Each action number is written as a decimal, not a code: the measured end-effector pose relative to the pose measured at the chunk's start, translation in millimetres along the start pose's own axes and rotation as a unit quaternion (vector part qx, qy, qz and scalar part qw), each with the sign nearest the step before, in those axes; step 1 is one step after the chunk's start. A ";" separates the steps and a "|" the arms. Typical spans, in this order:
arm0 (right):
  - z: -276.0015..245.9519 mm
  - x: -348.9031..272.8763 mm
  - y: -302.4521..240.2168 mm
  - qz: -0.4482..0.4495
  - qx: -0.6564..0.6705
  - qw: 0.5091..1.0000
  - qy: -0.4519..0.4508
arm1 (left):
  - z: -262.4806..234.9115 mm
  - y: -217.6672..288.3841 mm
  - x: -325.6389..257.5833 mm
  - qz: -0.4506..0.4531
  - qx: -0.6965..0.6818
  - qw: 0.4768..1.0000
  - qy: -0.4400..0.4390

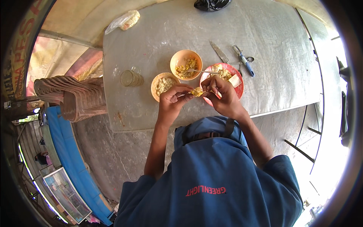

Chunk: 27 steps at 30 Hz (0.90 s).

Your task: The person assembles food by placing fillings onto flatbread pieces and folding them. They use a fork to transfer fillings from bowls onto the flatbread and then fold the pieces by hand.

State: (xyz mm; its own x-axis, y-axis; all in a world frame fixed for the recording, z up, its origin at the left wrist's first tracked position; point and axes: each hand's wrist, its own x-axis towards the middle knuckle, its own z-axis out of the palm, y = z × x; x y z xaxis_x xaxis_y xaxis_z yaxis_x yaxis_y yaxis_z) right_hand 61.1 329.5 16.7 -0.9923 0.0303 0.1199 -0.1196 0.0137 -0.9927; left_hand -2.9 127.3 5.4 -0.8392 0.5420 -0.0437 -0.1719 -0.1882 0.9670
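Observation:
My left hand (173, 99) and my right hand (223, 95) meet over the near edge of a metal table (264, 34), both pinching a small yellow piece of food (196, 91) between their fingertips. Just behind the hands is a red plate (239, 90) with yellow pieces and a pale block. An orange bowl (174, 61) holds yellow pieces and a spoon (200, 70). A smaller orange bowl (155, 84) with pale shredded food sits to its left.
A knife (219, 52) and blue-handled scissors (244, 60) lie behind the plate. A glass (131, 78) lies left of the bowls. A plastic bag (124, 20) and a black bag (211, 3) sit at the far edge. Stacked brown chairs (72, 98) stand left.

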 end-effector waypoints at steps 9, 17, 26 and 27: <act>13.0 -20.9 24.8 0.013 -0.015 1.000 -0.001 | 6.4 -26.7 -35.8 0.006 0.109 0.989 0.098; 5.1 -22.0 28.2 -0.012 -0.019 0.995 -0.096 | 25.0 -39.9 -69.8 0.018 0.068 0.975 0.212; -2.4 -46.7 13.2 -0.085 -0.043 0.987 -0.126 | 55.8 -45.8 -96.3 0.060 0.028 0.972 0.224; -2.7 -53.2 13.0 -0.091 -0.033 0.988 -0.121 | 60.3 -47.1 -100.9 0.060 0.030 0.974 0.218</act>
State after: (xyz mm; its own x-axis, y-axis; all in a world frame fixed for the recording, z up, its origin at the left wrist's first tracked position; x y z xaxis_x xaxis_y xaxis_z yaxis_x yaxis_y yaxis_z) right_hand 112.4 330.8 -2.6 -0.9344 -0.2176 0.2819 -0.3015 0.0622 -0.9514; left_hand 121.0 130.9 -20.6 -0.9929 0.1173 -0.0189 -0.0391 -0.1727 0.9842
